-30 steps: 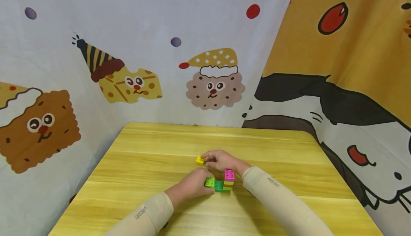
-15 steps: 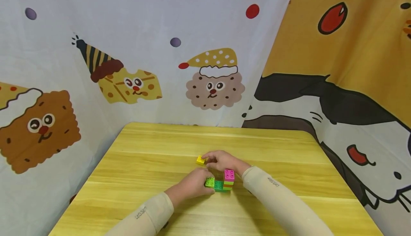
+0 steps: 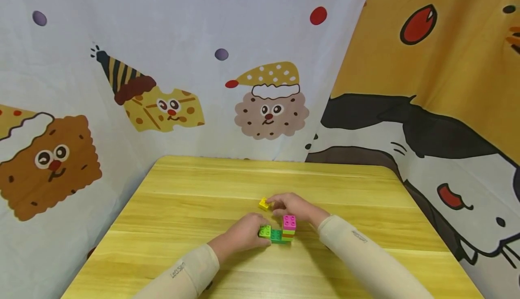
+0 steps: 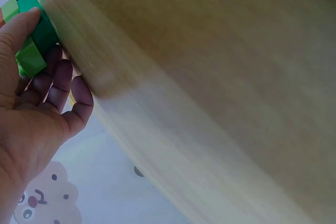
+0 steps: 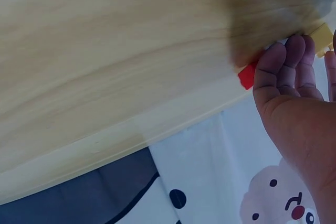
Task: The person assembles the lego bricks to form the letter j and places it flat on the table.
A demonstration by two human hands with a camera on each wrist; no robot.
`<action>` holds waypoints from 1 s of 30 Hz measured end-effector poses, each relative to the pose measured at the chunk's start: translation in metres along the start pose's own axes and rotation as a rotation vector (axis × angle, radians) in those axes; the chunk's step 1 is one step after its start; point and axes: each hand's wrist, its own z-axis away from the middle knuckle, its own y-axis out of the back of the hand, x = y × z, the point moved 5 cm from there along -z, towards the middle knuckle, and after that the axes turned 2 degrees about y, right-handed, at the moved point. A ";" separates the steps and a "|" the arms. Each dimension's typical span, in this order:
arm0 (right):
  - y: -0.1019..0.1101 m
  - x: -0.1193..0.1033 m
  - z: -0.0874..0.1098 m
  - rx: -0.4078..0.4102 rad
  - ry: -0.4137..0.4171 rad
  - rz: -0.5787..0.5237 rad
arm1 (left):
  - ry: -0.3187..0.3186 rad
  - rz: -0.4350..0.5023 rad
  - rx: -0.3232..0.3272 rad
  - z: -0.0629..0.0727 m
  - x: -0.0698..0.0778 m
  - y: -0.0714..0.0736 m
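Observation:
My left hand point(image 3: 243, 233) grips the left end of a small building-brick assembly, thumb and fingers around its light green brick point(image 3: 266, 231). The assembly has a dark green base point(image 3: 276, 235) and, at its right end, a stack topped by a pink brick point(image 3: 289, 222). My right hand point(image 3: 294, 206) reaches in behind the stack, fingers bent, with its fingertips on a yellow brick point(image 3: 264, 203). In the right wrist view, the yellow brick point(image 5: 321, 39) sits at the fingertips. A red brick point(image 5: 248, 75) shows beside the outer fingers there; the hand hides it in the head view.
Both hands work over a wooden table point(image 3: 183, 190) with rounded far corners. A printed cloth point(image 3: 170, 28) with cartoon figures hangs behind it and along the sides. A small dark object point(image 3: 209, 285) peeks out beside the left sleeve.
My right hand has moved right and slightly nearer, and the yellow brick has come along with it, closer to the assembly. The left hand and assembly have stayed nearly still.

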 end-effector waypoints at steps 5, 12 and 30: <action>0.002 0.005 0.010 0.021 0.004 0.035 | 0.000 0.018 0.001 0.000 -0.001 0.000; 0.005 0.004 0.022 0.049 0.031 0.106 | -0.001 -0.007 0.008 -0.001 -0.002 -0.001; 0.007 0.011 0.049 0.075 0.002 0.183 | -0.002 -0.025 0.008 0.001 -0.001 -0.001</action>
